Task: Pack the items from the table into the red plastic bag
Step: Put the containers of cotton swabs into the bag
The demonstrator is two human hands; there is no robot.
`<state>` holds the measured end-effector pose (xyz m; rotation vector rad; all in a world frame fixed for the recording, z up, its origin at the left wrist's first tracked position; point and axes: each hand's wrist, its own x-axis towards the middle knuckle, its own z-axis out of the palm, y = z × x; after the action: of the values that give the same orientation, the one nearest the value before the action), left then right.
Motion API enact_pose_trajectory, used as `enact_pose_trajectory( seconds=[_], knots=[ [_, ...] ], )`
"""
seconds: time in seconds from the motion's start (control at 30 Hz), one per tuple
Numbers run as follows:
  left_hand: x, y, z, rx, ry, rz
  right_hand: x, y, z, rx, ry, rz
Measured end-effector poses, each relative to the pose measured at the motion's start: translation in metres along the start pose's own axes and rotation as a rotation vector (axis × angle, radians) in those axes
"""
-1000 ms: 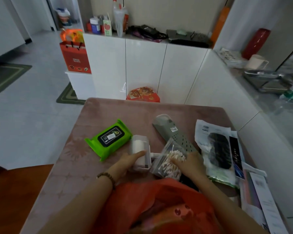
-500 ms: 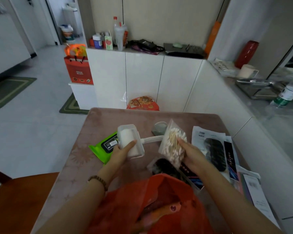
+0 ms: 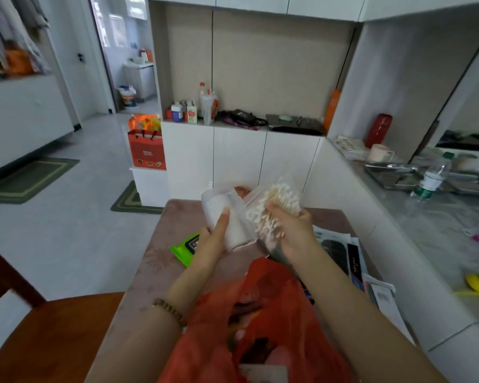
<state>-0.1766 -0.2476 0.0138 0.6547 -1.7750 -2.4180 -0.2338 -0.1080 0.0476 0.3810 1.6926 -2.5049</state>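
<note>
Red plastic bag (image 3: 288, 299) is laid open at the near edge of the table (image 3: 155, 261), just below both hands. A clear box (image 3: 221, 211) is gripped by the left hand (image 3: 208, 244), and a cotton swab packet (image 3: 274, 200), touching it, is pinched by the right hand (image 3: 293, 230).

Glowing dimly with pale daylight from the doorway (image 3: 116, 51) far up-left of the left hand (image 3: 209, 244), softening the clear box (image 3: 213, 203) in it and the swab bag (image 3: 277, 200) in the right hand (image 3: 293, 230), darkening below both, bowing straight lines far out toward every edge.
</note>
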Motion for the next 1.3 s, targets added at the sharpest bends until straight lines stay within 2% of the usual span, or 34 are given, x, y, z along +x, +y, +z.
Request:
enact_pose_trajectory(
  seconds=[0.07,0.23,0.33,0.4,0.5,0.6,0.7,0.77,0.83,0.93,1.0,1.03,1.23,1.3],
  knots=[
    [-0.026,0.005,0.001,-0.034,-0.011,0.016,-0.026,-0.001,-0.002,0.04,-0.015,0.047],
    [-0.078,-0.002,-0.019,0.065,-0.065,-0.015,-0.085,0.004,-0.02,0.17,-0.368,0.29],
    [-0.117,-0.006,-0.029,0.244,-0.175,0.052,-0.111,0.016,-0.03,0.166,-0.423,0.345],
    [-0.14,-0.006,-0.033,0.312,-0.186,0.148,-0.124,0.024,-0.037,0.163,-0.451,0.353],
    [-0.169,-0.01,-0.053,0.472,-0.213,0.27,-0.138,0.029,-0.049,0.187,-0.442,0.35],
    [-0.184,-0.04,-0.075,0.676,-0.315,0.25,-0.15,0.031,-0.065,0.21,-0.374,0.323],
    [-0.195,-0.074,-0.087,0.966,-0.273,0.298,-0.157,0.034,-0.084,0.208,-0.336,0.317],
    [-0.202,-0.091,-0.087,1.228,-0.289,0.394,-0.163,0.036,-0.093,0.203,-0.308,0.303],
    [-0.202,-0.108,-0.084,1.461,-0.232,0.504,-0.169,0.038,-0.098,0.201,-0.305,0.304],
    [-0.2,-0.115,-0.081,1.581,-0.141,0.629,-0.179,0.041,-0.102,0.181,-0.312,0.312],
    [-0.198,-0.111,-0.082,1.455,-0.084,0.758,-0.185,0.041,-0.105,0.186,-0.315,0.307],
    [-0.199,-0.103,-0.084,1.308,-0.033,0.773,-0.188,0.04,-0.106,0.189,-0.31,0.306],
    [-0.186,-0.036,-0.131,0.441,0.089,0.344,-0.2,0.037,-0.108,0.131,-0.334,0.368],
    [-0.182,-0.022,-0.14,0.284,0.089,0.238,-0.205,0.045,-0.099,0.061,-0.341,0.422]
  ],
)
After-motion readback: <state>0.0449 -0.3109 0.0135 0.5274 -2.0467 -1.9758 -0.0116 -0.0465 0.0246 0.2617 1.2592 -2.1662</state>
